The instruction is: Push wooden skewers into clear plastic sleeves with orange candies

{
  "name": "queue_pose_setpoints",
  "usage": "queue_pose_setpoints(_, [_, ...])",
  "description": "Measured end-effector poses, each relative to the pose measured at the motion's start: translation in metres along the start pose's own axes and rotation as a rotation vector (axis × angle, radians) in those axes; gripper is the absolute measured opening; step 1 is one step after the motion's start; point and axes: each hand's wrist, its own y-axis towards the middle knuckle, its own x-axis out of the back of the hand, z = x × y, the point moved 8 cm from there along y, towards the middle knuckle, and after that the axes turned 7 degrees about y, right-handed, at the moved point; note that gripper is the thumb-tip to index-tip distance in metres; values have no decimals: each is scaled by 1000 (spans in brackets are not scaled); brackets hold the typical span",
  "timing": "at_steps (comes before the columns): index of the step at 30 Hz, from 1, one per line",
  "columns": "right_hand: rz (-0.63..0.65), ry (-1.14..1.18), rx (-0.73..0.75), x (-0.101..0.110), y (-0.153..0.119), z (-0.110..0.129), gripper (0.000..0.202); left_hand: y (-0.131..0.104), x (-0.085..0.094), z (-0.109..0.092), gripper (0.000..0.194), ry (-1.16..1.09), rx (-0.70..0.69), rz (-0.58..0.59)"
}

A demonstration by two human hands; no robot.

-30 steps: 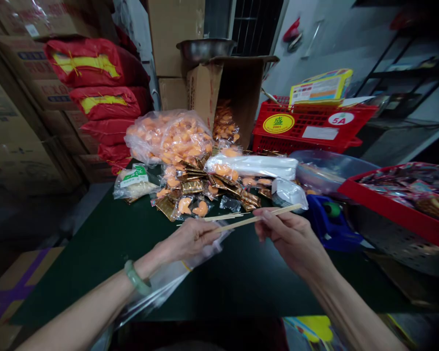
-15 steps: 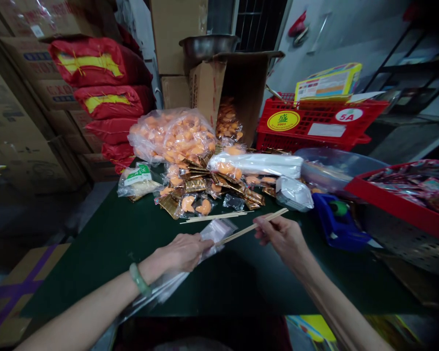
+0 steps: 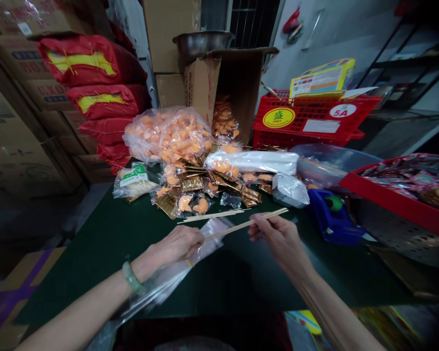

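Observation:
My left hand (image 3: 179,245), with a green bangle on its wrist, is closed on the clear plastic bags (image 3: 201,253), which stretch down toward the table's front edge. Thin wooden sticks (image 3: 237,227) are pinched by my right hand (image 3: 274,234), and their left ends lie in or over the bag opening beside my left fingers. More sticks (image 3: 212,216) lie on the dark green table (image 3: 234,287) just beyond. Behind them are gold packets (image 3: 192,184) and orange pieces in clear wrappers (image 3: 201,205).
A big bag of orange pieces (image 3: 168,134), a cardboard box (image 3: 201,90) and red baskets (image 3: 314,114) stand behind. A blue tape dispenser (image 3: 336,219) and a red-rimmed box (image 3: 398,204) are at right. A white-and-green packet (image 3: 133,180) lies at left.
The sticks' left ends have moved left, further into or over the bags by my left hand. A yellow band on the bags now shows. The whole view has shifted slightly.

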Motion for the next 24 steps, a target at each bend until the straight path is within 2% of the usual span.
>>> queue_pose_setpoints(3, [58, -14, -1, -13, 0, 4, 33, -4, 2, -7, 19, 71, -59, 62])
queue_pose_setpoints(7, [142, -57, -15, -27, 3, 7, 32, -7, 10, -9, 18, 111, -90, 24])
queue_pose_setpoints(10, [240, -102, -64, -45, 1, -6, 31, -4, 18, -22, 21, 147, -157, 1])
queue_pose_setpoints(13, [299, -152, 0, -66, -7, -21, 28, 2, 31, -43, 27, 221, -254, -23])
queue_pose_setpoints(15, [348, -128, 11, -81, -14, -32, 28, 5, 41, -55, 26, 262, -301, -50])
queue_pose_setpoints(17, [400, -73, -47, -92, -21, -43, 30, 4, 46, -60, 22, 269, -317, -76])
queue_pose_setpoints(19, [427, -39, -99, -98, -24, -49, 30, 2, 46, -58, 21, 243, -268, -124])
queue_pose_setpoints(20, [423, -28, -110, -98, -24, -49, 28, -1, 45, -53, 20, 226, -202, -176])
queue_pose_setpoints(23, [348, 29, -146, -90, -19, -51, 24, -18, 32, -28, 15, 223, 114, -356])
queue_pose_setpoints(24, [320, 49, -162, -87, -16, -54, 25, -25, 22, -21, 21, 247, 192, -353])
